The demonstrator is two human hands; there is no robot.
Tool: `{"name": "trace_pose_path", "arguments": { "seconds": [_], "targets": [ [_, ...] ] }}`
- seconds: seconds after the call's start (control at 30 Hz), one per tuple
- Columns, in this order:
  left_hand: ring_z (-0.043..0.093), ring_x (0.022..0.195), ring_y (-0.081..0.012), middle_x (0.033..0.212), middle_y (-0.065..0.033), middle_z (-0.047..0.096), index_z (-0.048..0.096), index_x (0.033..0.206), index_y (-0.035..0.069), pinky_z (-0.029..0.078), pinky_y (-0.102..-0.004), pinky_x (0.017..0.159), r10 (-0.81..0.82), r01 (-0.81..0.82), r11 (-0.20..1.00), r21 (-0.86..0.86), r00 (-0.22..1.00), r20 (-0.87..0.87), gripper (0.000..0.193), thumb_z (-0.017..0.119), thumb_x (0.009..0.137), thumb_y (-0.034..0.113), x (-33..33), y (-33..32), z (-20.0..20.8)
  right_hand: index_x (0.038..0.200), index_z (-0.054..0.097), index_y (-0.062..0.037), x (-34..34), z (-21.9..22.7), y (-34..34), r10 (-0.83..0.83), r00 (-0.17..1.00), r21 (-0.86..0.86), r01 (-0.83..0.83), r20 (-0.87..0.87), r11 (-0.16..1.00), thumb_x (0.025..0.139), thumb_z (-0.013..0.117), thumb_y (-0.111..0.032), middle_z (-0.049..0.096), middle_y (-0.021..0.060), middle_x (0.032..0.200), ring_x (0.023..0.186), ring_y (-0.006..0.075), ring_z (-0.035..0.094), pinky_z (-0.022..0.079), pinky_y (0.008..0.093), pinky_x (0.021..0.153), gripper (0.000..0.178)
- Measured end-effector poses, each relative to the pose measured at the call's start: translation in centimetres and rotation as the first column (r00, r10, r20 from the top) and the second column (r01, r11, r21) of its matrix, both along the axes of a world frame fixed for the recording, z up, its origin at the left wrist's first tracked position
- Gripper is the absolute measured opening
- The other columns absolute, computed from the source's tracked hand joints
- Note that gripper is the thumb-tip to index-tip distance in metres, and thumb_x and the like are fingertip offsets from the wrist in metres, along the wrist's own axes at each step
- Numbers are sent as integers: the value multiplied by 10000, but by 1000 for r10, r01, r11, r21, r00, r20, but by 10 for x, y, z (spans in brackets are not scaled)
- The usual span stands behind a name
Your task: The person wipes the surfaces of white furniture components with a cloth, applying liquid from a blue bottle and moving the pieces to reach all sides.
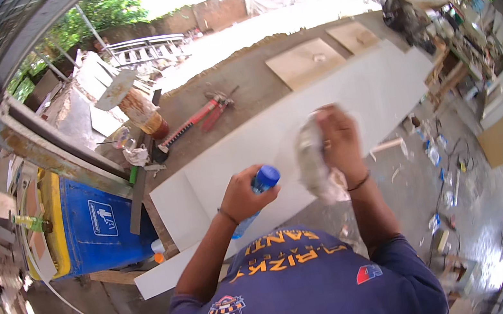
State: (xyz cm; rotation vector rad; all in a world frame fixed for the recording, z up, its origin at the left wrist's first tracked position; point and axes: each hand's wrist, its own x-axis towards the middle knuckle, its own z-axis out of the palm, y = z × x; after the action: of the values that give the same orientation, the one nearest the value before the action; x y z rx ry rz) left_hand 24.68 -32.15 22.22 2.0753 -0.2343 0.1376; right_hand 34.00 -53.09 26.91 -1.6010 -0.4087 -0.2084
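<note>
Bottle [259, 189] inside left hand [243, 195] grip

Your left grip [243, 195] wraps a clear blue bottle [256, 196] with a solid blue cap. Your right grip [339, 142] has a dark band at the wrist and bunches a grey-white rag [316, 167], mottled and dingy. The board [298, 124] under both is plain white, no pattern. Your shirt [304, 292] is navy with orange lettering, a crest patch and a small red-and-blue patch. The bin [96, 229] at left is blue with a yellow lid and a white pictogram label. The clamp [197, 119] is red with grey metal. Tan plywood squares [305, 61] sit on the brown counter [240, 84].
</note>
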Motion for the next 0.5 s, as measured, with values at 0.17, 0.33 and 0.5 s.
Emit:
{"name": "trace_pose_path", "arguments": {
  "seconds": [0.17, 0.33, 0.5],
  "targets": [
    [655, 856, -327, 893, -173, 671, 620, 1075, 43, 508, -400, 758, -47, 77, 969, 237, 991, -128, 475, 713, 699, 319, 18, -26, -4, 1027, 627, 2, -42, -79, 16, 176, 907, 67, -163, -381, 984, 915, 591, -166, 630, 38, 809, 758, 82, 548, 462, 239, 662, 205],
    [647, 880, -347, 931, -164, 676, 644, 1051, 91, 509, -418, 775, -44, 162, 893, 420, 960, -278, 490, 695, 677, 404, 14, -33, -7, 1173, 590, -7, -73, -113, -5, 285, 880, 121, -258, -380, 959, 878, 626, -136, 661, 70, 963, 914, 99, 585, 486, 259, 772, 324],
    [651, 834, -334, 860, -164, 673, 669, 892, 68, 512, -410, 746, -75, 313, 775, 549, 908, -413, 430, 678, 631, 408, 15, -26, -13, 1176, 570, 29, -84, -126, -16, 387, 772, 291, -269, -505, 918, 851, 597, -21, 653, 71, 1031, 929, 116, 597, 485, 266, 807, 330]
  ]
}}
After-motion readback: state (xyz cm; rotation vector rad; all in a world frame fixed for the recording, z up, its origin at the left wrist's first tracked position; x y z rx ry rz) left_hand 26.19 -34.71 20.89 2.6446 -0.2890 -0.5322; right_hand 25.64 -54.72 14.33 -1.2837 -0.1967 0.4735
